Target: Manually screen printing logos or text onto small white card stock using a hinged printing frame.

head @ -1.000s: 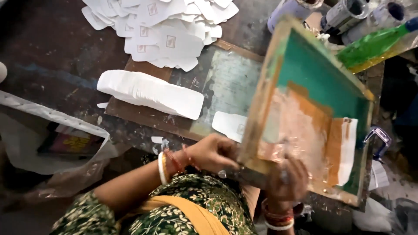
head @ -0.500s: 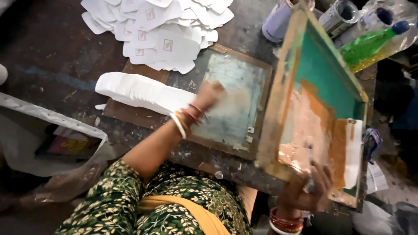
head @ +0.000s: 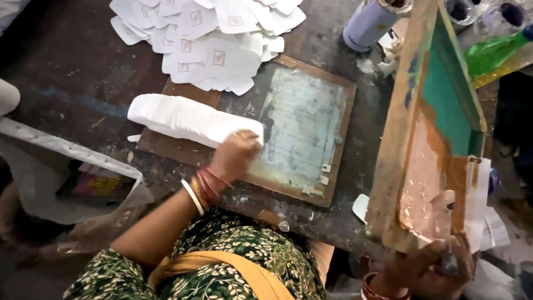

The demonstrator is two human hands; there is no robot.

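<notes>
The left hand [head: 236,155] rests with its fingers curled on the near end of a long stack of white paper blanks [head: 183,119], the fingertips pinching at the top sheet where the stack meets the printing board. The stack lies slantwise across the left part of a brown wooden board [head: 172,147] on the dark, stained bench [head: 72,72]. Just beside the hand, to its right, a pale glass plate set in a wooden border [head: 305,130] lies flat on the bench, with small white tabs near its lower right corner.

The right hand [head: 430,266] is closed around the lower edge of a wooden-framed printing screen [head: 427,139], holding it tilted up on edge, well clear of the plate. The mesh of the screen is green at the top and smeared orange-brown lower down, and a white strip of paper [head: 477,200] clings to its right side.

Beyond the plate, a loose heap of printed white cards [head: 205,39] spreads over the far part of the bench, each with a small dark mark. A grey can [head: 369,22] stands at the far right of the plate, and a green bottle [head: 491,53] lies behind the screen. At the left edge a clear plastic bag [head: 66,183] holds something coloured.
</notes>
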